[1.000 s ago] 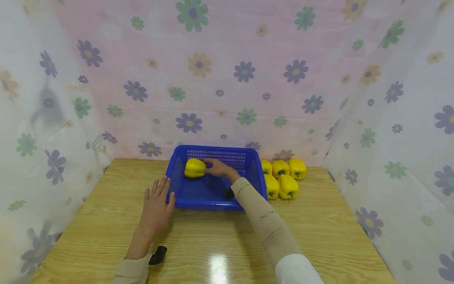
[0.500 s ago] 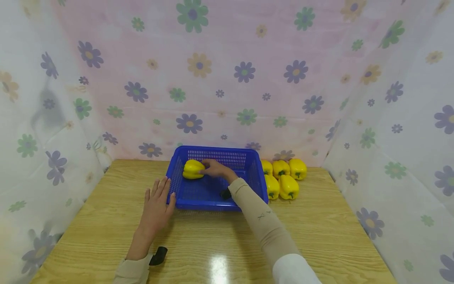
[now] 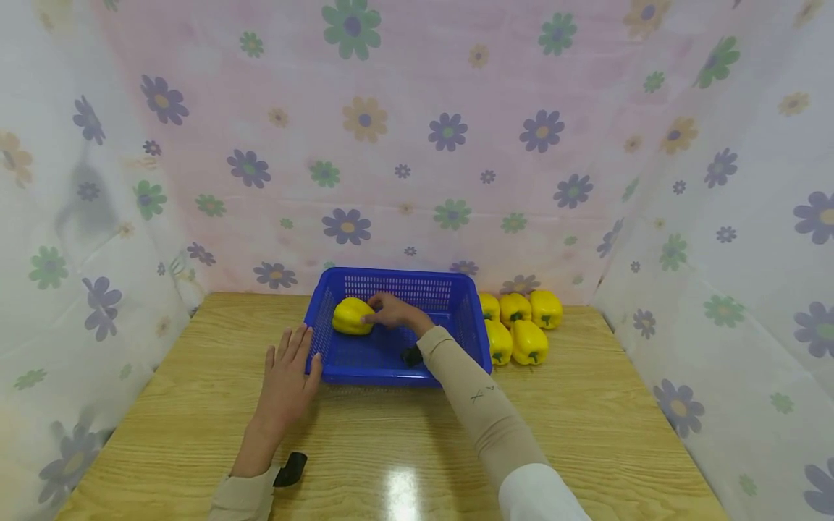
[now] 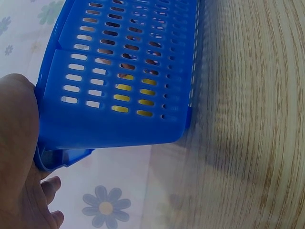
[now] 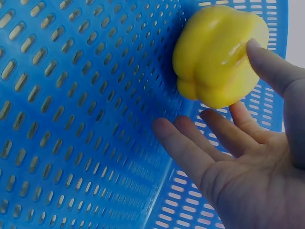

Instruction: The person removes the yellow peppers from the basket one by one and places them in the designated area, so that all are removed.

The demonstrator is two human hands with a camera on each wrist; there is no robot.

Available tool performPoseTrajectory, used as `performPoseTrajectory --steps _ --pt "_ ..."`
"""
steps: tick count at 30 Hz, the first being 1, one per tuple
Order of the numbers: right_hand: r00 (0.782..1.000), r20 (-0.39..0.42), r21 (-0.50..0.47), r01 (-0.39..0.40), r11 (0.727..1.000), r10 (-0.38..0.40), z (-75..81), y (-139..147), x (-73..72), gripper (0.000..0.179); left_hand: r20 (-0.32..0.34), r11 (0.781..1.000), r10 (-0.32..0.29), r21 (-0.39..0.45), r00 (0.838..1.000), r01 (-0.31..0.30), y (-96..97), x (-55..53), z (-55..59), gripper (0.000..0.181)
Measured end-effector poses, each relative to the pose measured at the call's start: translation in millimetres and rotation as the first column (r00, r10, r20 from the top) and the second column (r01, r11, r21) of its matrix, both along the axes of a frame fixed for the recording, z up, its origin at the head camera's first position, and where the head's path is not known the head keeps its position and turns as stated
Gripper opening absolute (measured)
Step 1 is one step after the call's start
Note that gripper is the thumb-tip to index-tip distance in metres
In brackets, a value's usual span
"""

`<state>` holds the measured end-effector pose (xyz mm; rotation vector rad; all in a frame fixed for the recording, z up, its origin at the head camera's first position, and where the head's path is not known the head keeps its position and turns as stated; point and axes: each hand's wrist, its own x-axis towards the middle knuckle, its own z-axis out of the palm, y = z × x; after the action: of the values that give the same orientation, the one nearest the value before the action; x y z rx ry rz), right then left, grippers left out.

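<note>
A yellow bell pepper [image 3: 353, 316] is in the left part of a blue plastic basket [image 3: 391, 377]. My right hand [image 3: 395, 312] reaches into the basket and pinches the pepper's right side. Seen from the right wrist, the thumb presses on the bell pepper [image 5: 214, 57] and one finger goes behind it, while the other fingers spread free below. My left hand [image 3: 287, 383] lies with straight fingers against the basket's left rim. In the left wrist view, this hand [image 4: 19, 157] touches the rim, and yellow shows through the basket's slots [image 4: 121, 98].
Several more yellow bell peppers [image 3: 529, 342] stand in two rows on the wooden table [image 3: 365, 449], just right of the basket. Floral cloth [image 3: 404, 195] hangs behind and at both sides. Small black devices [image 3: 290, 469] sit at the wrists.
The right hand has shifted slightly left and nearer with the pepper, which has turned a little. The left hand and the basket have stayed in place.
</note>
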<state>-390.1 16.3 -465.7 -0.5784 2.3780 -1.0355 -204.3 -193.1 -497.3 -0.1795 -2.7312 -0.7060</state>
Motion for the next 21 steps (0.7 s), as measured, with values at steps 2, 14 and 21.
performPoseTrajectory --steps 2,14,21 --pt "1.0 0.012 -0.006 0.003 1.0 -0.003 0.0 -0.8 0.1 0.055 0.003 1.0 0.0 -0.001 1.0 0.0 -0.1 -0.2 -0.4 0.058" --pt "0.991 0.116 0.059 -0.074 0.996 0.067 1.4 0.0 1.0 0.063 -0.006 1.0 0.004 -0.005 1.0 -0.004 0.4 -0.4 0.0 0.058" --pt "0.973 -0.05 -0.003 -0.225 0.974 0.224 1.8 -3.7 2.2 0.065 -0.006 1.0 0.007 -0.012 1.0 -0.007 -0.6 -0.4 0.7 0.058"
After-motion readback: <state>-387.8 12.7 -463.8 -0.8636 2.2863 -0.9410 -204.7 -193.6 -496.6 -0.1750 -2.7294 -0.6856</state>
